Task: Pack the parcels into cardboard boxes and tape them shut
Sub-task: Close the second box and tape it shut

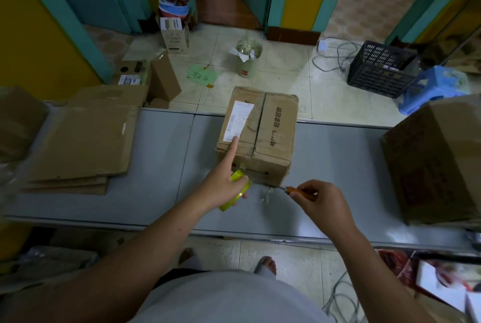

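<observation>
Flanking the box (270, 137), flattened cardboard (83, 145) lies left, another carton (437, 161) right.

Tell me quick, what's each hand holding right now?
Left hand: grips the yellow tape roll, index finger stretched out to the box's label.
Right hand: fingers curled round the orange-handled cutter.

Tape roll (235, 190), knife (299, 190) beside cardboard box (270, 135)

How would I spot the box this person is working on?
Find the long grey table and look to the middle of its far edge. The closed cardboard box there is the only one on the table with a white shipping label.
</observation>
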Available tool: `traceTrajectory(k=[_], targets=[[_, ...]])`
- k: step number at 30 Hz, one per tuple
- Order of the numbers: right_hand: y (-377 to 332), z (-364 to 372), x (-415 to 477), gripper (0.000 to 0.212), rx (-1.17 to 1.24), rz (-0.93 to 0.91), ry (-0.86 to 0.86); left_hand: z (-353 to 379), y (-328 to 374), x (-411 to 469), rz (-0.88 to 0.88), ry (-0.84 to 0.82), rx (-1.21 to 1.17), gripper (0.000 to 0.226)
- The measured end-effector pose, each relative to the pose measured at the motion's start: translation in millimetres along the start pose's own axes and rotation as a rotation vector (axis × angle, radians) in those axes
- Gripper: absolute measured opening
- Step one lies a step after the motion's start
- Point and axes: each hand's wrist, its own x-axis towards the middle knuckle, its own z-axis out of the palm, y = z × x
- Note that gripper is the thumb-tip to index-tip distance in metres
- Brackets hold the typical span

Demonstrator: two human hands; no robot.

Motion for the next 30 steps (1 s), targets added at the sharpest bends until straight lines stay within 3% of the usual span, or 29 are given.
traceTrajectory(k=[4, 11, 15, 18, 21, 25, 30], targets=[[41, 22, -9, 0.021, -0.153, 0.021, -0.064, 2, -2, -1, 0.017, -0.008, 0.01, 0.102], [66, 56, -13, 0.03, -0.328, -0.006, 0.03, 2, 1, 0, 0.027, -0.055, 0.022, 0.104], [22, 44, -12, 0.011, -0.085, -0.085, 0.142, -3, 2, -4, 0.034, -0.084, 0.02, 0.106], [-30, 28, -12, 0.007, 0.084, -0.269, 0.214, -6, 2, -8, 0.029, -0.097, 0.039, 0.107], [-71, 18, 0, 0.011, 0.022, -0.487, 0.341, -11, 2, -11, 0.036, -0.102, 0.054, 0.107], [-96, 24, 41, 0.03, -0.193, -0.489, 0.31, -16, 3, -17, 0.017, -0.096, 0.076, 0.105], [-90, 36, 58, 0.032, -0.276, -0.545, 0.303, -22, 5, -30, 0.044, -0.075, 0.077, 0.101]])
